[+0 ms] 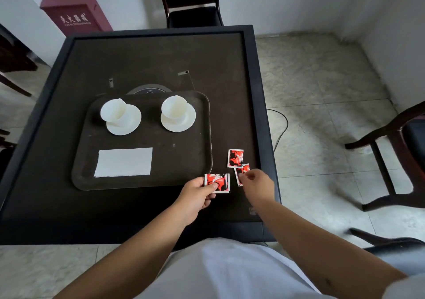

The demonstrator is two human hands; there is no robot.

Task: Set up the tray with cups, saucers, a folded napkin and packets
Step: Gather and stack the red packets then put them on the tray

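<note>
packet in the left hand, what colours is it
Red and black with white swirls and a white edge, on the packet that the left hand pinches; head view.

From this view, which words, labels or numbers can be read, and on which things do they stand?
Red box by the wall: a row of white characters with a smaller line beneath, both too blurred to read.
Packet in the left hand: small white print, too small to read.
Packet lying on the table: only a pattern shows, no readable text.
Packet under the right hand: mostly covered, nothing readable.

Three red packets lie beside the tray.
</note>
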